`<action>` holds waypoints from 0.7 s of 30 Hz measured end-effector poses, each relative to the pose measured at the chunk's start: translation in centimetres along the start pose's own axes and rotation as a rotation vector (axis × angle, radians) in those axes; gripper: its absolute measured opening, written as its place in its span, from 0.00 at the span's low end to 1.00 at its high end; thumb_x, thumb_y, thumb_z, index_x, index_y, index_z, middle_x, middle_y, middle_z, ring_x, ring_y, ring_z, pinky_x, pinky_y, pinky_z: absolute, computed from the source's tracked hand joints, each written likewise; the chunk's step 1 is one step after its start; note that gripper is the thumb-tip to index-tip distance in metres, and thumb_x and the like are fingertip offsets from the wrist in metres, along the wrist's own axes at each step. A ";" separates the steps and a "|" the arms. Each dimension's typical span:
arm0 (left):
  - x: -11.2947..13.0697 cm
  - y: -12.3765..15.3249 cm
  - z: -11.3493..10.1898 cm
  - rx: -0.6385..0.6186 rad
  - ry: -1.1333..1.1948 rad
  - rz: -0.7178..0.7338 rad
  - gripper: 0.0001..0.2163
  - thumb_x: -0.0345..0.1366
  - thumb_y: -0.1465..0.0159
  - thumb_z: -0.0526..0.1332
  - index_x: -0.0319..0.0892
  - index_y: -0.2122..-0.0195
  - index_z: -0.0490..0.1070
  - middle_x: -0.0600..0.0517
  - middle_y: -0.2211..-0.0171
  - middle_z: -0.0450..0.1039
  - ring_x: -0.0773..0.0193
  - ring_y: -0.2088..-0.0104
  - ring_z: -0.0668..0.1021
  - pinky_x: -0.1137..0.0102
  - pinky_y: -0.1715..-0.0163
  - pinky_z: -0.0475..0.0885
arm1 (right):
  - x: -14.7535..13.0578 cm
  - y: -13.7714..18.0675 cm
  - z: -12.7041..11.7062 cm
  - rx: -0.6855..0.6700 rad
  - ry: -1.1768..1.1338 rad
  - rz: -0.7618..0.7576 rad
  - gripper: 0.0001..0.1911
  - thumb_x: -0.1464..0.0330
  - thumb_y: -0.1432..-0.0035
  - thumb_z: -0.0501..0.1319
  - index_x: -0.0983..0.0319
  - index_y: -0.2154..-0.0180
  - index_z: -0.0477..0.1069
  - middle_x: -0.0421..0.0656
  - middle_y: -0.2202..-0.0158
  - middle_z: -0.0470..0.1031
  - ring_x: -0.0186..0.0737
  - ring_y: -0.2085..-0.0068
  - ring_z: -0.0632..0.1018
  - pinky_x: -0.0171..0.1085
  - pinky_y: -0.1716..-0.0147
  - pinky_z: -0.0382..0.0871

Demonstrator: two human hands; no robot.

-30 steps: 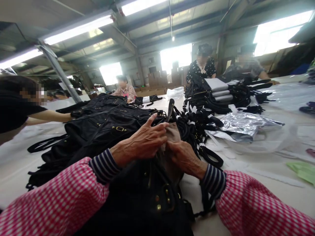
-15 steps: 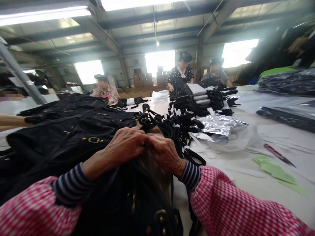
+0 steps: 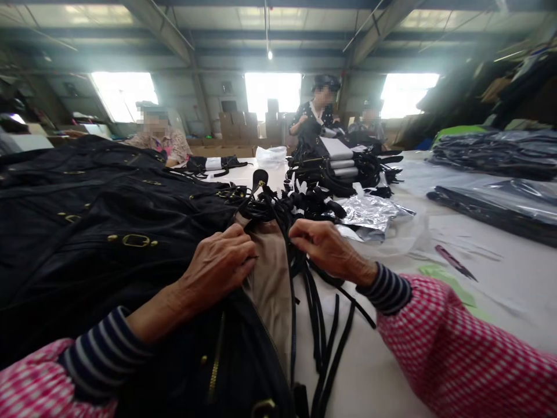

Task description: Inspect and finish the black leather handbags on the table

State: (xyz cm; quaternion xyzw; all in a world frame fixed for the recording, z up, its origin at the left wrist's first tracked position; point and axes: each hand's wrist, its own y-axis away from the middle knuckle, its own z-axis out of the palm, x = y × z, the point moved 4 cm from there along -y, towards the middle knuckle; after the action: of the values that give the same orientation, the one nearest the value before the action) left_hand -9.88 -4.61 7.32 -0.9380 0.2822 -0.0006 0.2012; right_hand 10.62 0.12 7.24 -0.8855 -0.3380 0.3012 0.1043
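A black bag [image 3: 243, 360] with gold zip and buckles lies open right in front of me, its tan lining [image 3: 270, 278] showing. My left hand [image 3: 217, 264] is closed on the left edge of the opening. My right hand [image 3: 324, 247] is closed on the black straps [image 3: 322, 325] at the right edge, which trail toward me over the white table [image 3: 500, 302]. The two hands hold the opening apart. Both arms wear pink checked sleeve covers over striped cuffs.
A heap of black bags [image 3: 87, 220] fills the left. More strapped bags [image 3: 335, 168] and silver foil wrapping [image 3: 374, 212] lie ahead. A small cutter [image 3: 455, 262] and green paper [image 3: 448, 281] lie on the right. Plastic-wrapped stacks [image 3: 500, 154] sit far right. Several people work at the far end.
My hands, together at the bag's mouth before, have pulled apart and spread the opening, exposing the lining. The view has turned to the right.
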 end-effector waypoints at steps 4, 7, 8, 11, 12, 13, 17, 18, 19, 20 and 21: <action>1.3 0.8 -0.3 0.109 -0.235 0.068 0.08 0.29 0.33 0.57 0.43 0.70 0.68 0.50 0.69 0.72 0.55 0.61 0.73 0.62 0.65 0.66 | 3.9 1.9 -0.9 -0.196 0.410 0.213 0.09 0.63 0.34 0.62 0.62 0.57 0.73 0.44 0.64 0.79 0.44 0.61 0.78 0.37 0.62 0.63; 1.8 1.1 -0.5 0.164 -0.306 0.104 0.09 0.29 0.32 0.55 0.44 0.70 0.67 0.50 0.69 0.71 0.55 0.62 0.73 0.61 0.65 0.65 | 4.9 3.0 0.6 -0.282 0.504 0.250 0.17 0.58 0.37 0.63 0.62 0.52 0.71 0.48 0.55 0.78 0.49 0.55 0.79 0.39 0.60 0.64; 1.9 1.2 -0.5 0.174 -0.312 0.109 0.09 0.29 0.31 0.56 0.44 0.70 0.67 0.50 0.69 0.72 0.55 0.62 0.72 0.62 0.64 0.65 | 5.1 3.2 1.1 -0.275 0.488 0.257 0.18 0.59 0.38 0.64 0.62 0.51 0.70 0.50 0.52 0.77 0.50 0.53 0.78 0.40 0.60 0.65; 1.6 1.2 -0.4 0.186 -0.314 0.088 0.09 0.29 0.31 0.56 0.44 0.70 0.67 0.50 0.69 0.72 0.55 0.62 0.72 0.62 0.63 0.65 | 5.7 3.6 1.7 -0.243 0.354 0.296 0.22 0.61 0.42 0.66 0.61 0.48 0.69 0.51 0.50 0.76 0.52 0.52 0.77 0.40 0.60 0.64; 1.4 1.2 -0.3 0.184 -0.307 0.076 0.09 0.30 0.31 0.56 0.44 0.70 0.67 0.50 0.69 0.72 0.55 0.61 0.73 0.62 0.63 0.65 | 6.1 3.7 1.7 -0.239 0.302 0.311 0.24 0.61 0.43 0.67 0.61 0.47 0.69 0.50 0.51 0.76 0.51 0.53 0.77 0.40 0.61 0.64; 1.3 1.3 -0.3 0.186 -0.297 0.061 0.10 0.31 0.30 0.56 0.44 0.70 0.67 0.50 0.68 0.72 0.56 0.61 0.73 0.63 0.62 0.65 | 6.5 3.7 1.5 -0.238 0.257 0.328 0.25 0.61 0.44 0.68 0.61 0.47 0.69 0.48 0.54 0.77 0.49 0.56 0.78 0.39 0.62 0.64; 1.0 1.4 -0.2 0.182 -0.247 -0.014 0.09 0.34 0.29 0.57 0.43 0.68 0.68 0.51 0.67 0.73 0.58 0.60 0.74 0.65 0.61 0.66 | 8.1 3.2 -0.6 -0.216 0.110 0.373 0.25 0.64 0.45 0.69 0.62 0.47 0.70 0.40 0.67 0.75 0.40 0.66 0.75 0.35 0.69 0.62; 0.9 1.4 -0.2 0.181 -0.236 -0.033 0.08 0.34 0.30 0.57 0.42 0.68 0.69 0.51 0.67 0.74 0.58 0.60 0.74 0.65 0.61 0.66 | 8.2 3.0 -1.5 -0.190 0.034 0.381 0.24 0.63 0.45 0.69 0.63 0.48 0.70 0.38 0.69 0.73 0.38 0.68 0.74 0.34 0.70 0.62; 0.9 1.5 -0.2 0.181 -0.225 -0.050 0.08 0.34 0.29 0.57 0.42 0.67 0.69 0.51 0.66 0.74 0.58 0.59 0.74 0.65 0.61 0.66 | 8.2 2.9 -2.5 -0.148 -0.066 0.389 0.22 0.63 0.45 0.68 0.63 0.50 0.71 0.37 0.71 0.71 0.36 0.70 0.72 0.34 0.72 0.61; 0.8 1.5 -0.2 0.185 -0.213 -0.063 0.08 0.34 0.29 0.57 0.42 0.67 0.69 0.51 0.66 0.74 0.59 0.59 0.75 0.66 0.61 0.66 | 8.0 3.0 -3.5 -0.099 -0.177 0.392 0.20 0.62 0.46 0.68 0.63 0.52 0.72 0.36 0.73 0.69 0.35 0.72 0.70 0.34 0.74 0.60; 0.8 1.6 -0.2 0.193 -0.203 -0.072 0.08 0.35 0.29 0.57 0.42 0.67 0.69 0.51 0.66 0.74 0.59 0.59 0.75 0.66 0.61 0.66 | 7.7 3.3 -4.3 -0.053 -0.280 0.389 0.19 0.62 0.47 0.69 0.63 0.55 0.73 0.35 0.74 0.67 0.34 0.73 0.68 0.34 0.75 0.59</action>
State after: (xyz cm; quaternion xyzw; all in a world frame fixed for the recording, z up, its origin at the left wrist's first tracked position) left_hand -10.09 -6.26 6.83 -0.9190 0.2251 0.0601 0.3180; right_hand 19.52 2.88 5.82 -0.8860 -0.1800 0.4264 -0.0270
